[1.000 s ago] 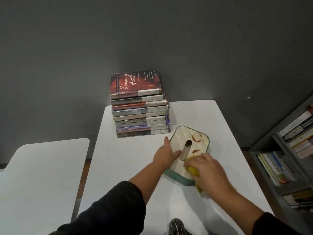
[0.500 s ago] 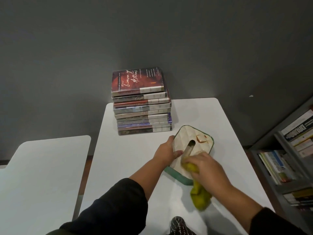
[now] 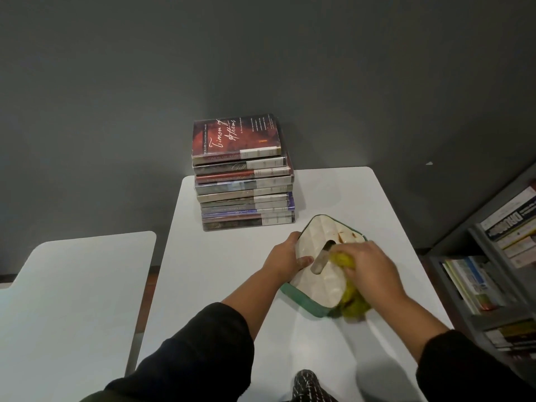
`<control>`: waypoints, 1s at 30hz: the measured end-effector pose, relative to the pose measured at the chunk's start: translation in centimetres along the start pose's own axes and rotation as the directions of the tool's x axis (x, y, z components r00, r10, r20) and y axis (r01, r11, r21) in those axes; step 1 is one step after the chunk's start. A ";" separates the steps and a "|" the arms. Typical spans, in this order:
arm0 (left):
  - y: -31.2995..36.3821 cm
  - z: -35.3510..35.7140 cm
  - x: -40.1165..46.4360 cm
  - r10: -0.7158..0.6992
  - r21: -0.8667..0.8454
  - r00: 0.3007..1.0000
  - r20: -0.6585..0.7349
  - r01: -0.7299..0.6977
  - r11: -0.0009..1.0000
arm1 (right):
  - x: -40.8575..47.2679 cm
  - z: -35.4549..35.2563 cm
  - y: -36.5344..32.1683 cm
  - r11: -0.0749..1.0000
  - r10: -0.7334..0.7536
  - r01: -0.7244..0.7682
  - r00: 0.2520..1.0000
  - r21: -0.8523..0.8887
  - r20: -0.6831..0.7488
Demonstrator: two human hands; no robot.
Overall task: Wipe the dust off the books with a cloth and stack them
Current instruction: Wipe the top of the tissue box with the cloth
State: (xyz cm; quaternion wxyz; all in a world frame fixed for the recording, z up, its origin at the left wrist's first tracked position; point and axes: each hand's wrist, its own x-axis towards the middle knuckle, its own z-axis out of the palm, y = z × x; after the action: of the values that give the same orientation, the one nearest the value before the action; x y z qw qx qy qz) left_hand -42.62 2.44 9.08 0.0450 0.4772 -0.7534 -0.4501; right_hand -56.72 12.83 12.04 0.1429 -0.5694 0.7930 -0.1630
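Head view shows your left hand (image 3: 285,256) gripping the edge of the cream, green-rimmed book (image 3: 319,274) lying flat on the white counter (image 3: 232,285), while your right hand (image 3: 371,265) is closed around the yellow cloth (image 3: 352,303), pressing it on the cover. Just behind stands the stack of books (image 3: 243,175); the shelf (image 3: 493,271) at right holds more.

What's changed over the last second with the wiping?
The right hand swept the yellow cloth back and forth over the pale, green-edged book. The left hand kept its grip on the book's left edge; the stack stayed put.
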 end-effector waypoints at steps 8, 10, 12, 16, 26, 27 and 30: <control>-0.1 0.1 0.0 0.012 0.019 0.999 -0.029 -0.012 1.000 | -5.4 2.8 -1.7 0.976 -0.210 0.212 0.977 0.058 -0.037; -0.1 0.1 0.0 0.013 0.016 1.000 -0.025 -0.012 1.000 | -4.4 2.5 -0.7 0.979 -0.186 0.191 0.980 0.074 -0.076; -0.1 0.0 0.0 0.008 0.013 1.000 -0.019 -0.008 1.000 | -2.2 1.8 0.6 0.994 -0.091 0.098 0.989 0.053 -0.120; -0.1 0.0 0.0 -0.004 0.014 1.000 -0.014 0.004 1.000 | -0.2 0.8 0.8 1.000 0.020 -0.022 0.989 -0.015 -0.147; 0.2 -0.3 0.1 -0.017 0.087 1.000 0.020 0.016 0.996 | -3.1 0.8 0.5 0.994 -0.070 0.077 0.993 0.077 -0.095; 0.5 -0.2 0.0 -0.042 0.148 0.999 0.004 0.041 0.988 | -2.5 0.6 1.1 0.996 -0.029 0.038 0.992 0.075 -0.125; 1.6 0.6 -1.3 -0.078 0.361 0.995 -0.056 0.093 0.928 | -1.8 0.7 2.3 0.999 0.011 -0.004 0.988 0.049 -0.152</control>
State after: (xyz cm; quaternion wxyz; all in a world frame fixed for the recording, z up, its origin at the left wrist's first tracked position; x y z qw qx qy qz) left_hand -43.29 4.08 10.36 -0.0481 0.5188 -0.8010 -0.2949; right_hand -57.82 15.20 10.56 0.0962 -0.5486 0.7995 -0.2246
